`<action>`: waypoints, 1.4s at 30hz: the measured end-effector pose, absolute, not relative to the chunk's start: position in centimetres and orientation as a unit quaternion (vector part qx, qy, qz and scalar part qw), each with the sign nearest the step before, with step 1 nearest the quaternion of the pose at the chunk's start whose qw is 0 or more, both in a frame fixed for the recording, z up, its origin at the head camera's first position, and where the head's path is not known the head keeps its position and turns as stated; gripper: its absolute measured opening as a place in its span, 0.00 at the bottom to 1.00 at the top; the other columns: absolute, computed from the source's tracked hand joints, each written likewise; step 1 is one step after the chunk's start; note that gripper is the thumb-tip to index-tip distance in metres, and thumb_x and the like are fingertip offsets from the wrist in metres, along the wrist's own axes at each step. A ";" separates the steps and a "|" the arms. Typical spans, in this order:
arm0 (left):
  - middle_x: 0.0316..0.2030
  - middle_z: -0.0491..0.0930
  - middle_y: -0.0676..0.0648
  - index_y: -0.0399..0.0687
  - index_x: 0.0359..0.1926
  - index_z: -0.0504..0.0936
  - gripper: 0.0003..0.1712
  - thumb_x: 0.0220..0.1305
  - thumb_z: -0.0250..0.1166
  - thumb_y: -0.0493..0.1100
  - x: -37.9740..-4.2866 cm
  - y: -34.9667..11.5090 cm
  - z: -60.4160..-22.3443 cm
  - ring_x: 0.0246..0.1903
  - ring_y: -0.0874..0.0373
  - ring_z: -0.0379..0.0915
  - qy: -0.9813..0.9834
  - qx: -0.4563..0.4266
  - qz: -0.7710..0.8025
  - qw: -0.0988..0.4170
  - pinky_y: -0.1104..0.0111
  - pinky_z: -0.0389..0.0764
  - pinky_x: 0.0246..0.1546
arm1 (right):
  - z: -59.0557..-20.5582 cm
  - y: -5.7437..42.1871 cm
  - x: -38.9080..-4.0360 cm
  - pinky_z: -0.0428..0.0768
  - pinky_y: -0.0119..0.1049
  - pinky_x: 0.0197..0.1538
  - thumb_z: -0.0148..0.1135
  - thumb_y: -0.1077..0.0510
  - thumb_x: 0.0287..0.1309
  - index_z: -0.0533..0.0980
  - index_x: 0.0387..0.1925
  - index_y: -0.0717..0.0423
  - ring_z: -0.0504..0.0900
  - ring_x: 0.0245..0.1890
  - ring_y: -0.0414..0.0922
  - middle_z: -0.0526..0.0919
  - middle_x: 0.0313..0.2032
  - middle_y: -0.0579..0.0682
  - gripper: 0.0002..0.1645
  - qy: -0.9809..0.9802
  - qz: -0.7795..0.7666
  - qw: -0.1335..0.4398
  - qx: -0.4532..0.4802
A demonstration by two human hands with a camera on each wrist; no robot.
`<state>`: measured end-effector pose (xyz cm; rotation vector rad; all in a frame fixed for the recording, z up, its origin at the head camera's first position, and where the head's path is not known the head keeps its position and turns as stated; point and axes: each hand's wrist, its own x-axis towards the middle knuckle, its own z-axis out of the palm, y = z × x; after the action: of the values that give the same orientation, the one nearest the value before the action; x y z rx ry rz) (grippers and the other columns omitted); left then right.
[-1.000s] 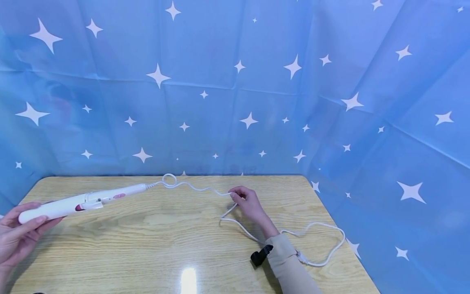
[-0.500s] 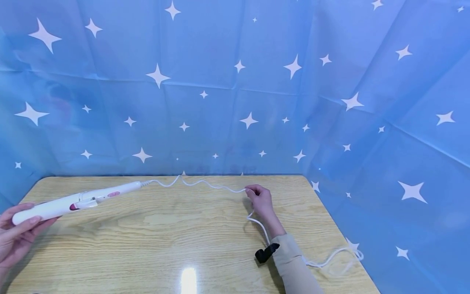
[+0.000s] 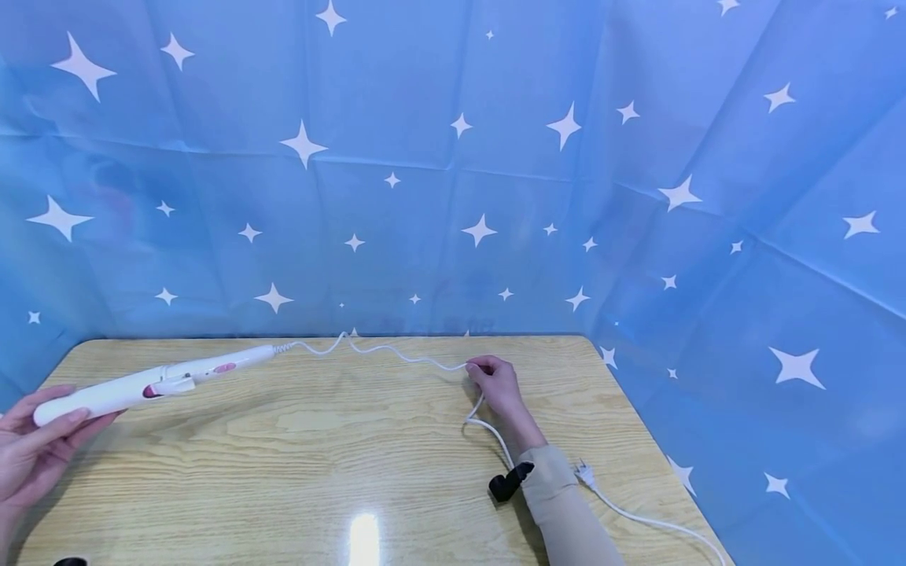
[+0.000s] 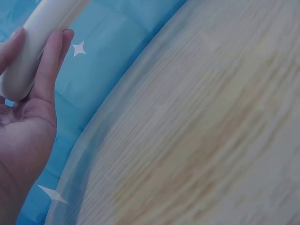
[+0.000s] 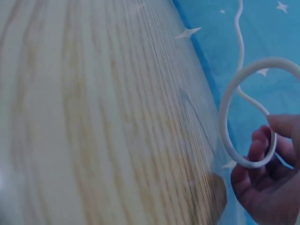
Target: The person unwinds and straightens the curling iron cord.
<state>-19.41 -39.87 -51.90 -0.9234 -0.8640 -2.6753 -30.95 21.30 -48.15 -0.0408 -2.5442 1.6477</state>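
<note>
A white curling iron (image 3: 152,383) with pink buttons hangs just above the wooden table (image 3: 318,472), its tip end held in my left hand (image 3: 31,440) at the left edge. In the left wrist view the fingers (image 4: 49,70) curl round the white barrel (image 4: 33,47). Its white cord (image 3: 396,354) runs right to my right hand (image 3: 495,381), which pinches it near the table's far side. The cord (image 5: 236,126) loops by those fingertips (image 5: 262,150) in the right wrist view. Past the hand the cord trails to the plug (image 3: 583,472) by the right sleeve.
A blue star-printed cloth (image 3: 453,157) stands behind and to the right of the table. A black clip-like camera mount (image 3: 508,483) sits on the right wrist. A bright light reflection (image 3: 363,538) shows near the table's front edge.
The right hand slid right along the cord and pulled it straighter; the small loop near the handle is gone. The big loop at the right has drawn out, and the plug now lies by the sleeve.
</note>
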 end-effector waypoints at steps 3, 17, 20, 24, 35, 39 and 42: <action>0.60 0.70 0.32 0.20 0.66 0.68 0.28 0.70 0.34 0.13 -19.4 -40.0 -52.1 0.59 0.37 0.77 -0.296 -0.294 -0.904 0.089 0.48 0.79 0.56 | -48.1 21.2 -31.1 0.79 0.30 0.31 0.63 0.61 0.71 0.84 0.46 0.65 0.77 0.30 0.45 0.83 0.34 0.52 0.10 -0.844 0.535 0.049 -0.015; 0.59 0.72 0.31 0.19 0.64 0.69 0.28 0.69 0.34 0.12 -19.4 -40.2 -52.3 0.58 0.37 0.78 -0.292 -0.275 -0.913 0.070 0.48 0.80 0.56 | -46.1 19.7 -30.6 0.84 0.38 0.47 0.62 0.63 0.70 0.83 0.49 0.66 0.82 0.44 0.51 0.86 0.42 0.56 0.12 -0.861 0.495 0.102 0.059; 0.59 0.71 0.31 0.19 0.64 0.69 0.28 0.69 0.33 0.12 -19.4 -40.1 -52.2 0.58 0.37 0.77 -0.295 -0.282 -0.911 0.065 0.48 0.80 0.56 | -45.1 18.3 -30.3 0.85 0.43 0.50 0.62 0.66 0.69 0.81 0.49 0.69 0.83 0.45 0.55 0.86 0.43 0.60 0.11 -0.854 0.494 0.118 0.112; 0.59 0.72 0.35 0.20 0.64 0.71 0.29 0.69 0.35 0.11 -19.4 -39.9 -52.1 0.58 0.41 0.78 -0.324 -0.272 -0.903 0.069 0.49 0.82 0.55 | -44.5 16.1 -29.9 0.85 0.48 0.55 0.61 0.64 0.70 0.80 0.54 0.68 0.83 0.49 0.56 0.85 0.48 0.62 0.15 -0.856 0.480 0.090 0.173; 0.60 0.70 0.40 0.25 0.65 0.72 0.32 0.69 0.35 0.11 -19.6 -39.4 -52.1 0.58 0.46 0.78 -0.352 -0.245 -0.902 0.048 0.52 0.82 0.56 | -45.8 13.8 -29.6 0.84 0.35 0.39 0.59 0.60 0.75 0.83 0.53 0.61 0.83 0.39 0.45 0.87 0.42 0.51 0.13 -0.882 0.395 0.018 0.256; 0.59 0.71 0.42 0.27 0.65 0.74 0.32 0.69 0.37 0.12 -19.6 -39.8 -52.2 0.55 0.46 0.80 -0.346 -0.210 -0.913 0.052 0.51 0.84 0.53 | -46.1 14.6 -29.7 0.81 0.35 0.37 0.60 0.57 0.75 0.85 0.49 0.57 0.79 0.35 0.41 0.86 0.40 0.46 0.12 -0.883 0.414 0.020 0.221; 0.59 0.71 0.43 0.27 0.65 0.74 0.31 0.69 0.38 0.12 -19.5 -40.2 -52.4 0.54 0.45 0.81 -0.331 -0.192 -0.922 0.057 0.50 0.85 0.51 | -46.2 15.5 -30.0 0.80 0.36 0.37 0.61 0.55 0.74 0.86 0.48 0.54 0.77 0.35 0.41 0.85 0.40 0.45 0.11 -0.884 0.422 0.025 0.199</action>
<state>-19.46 -40.17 -52.43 -0.5820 -1.0046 -2.7968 -29.98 15.53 -46.23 0.6152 -2.7339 1.3048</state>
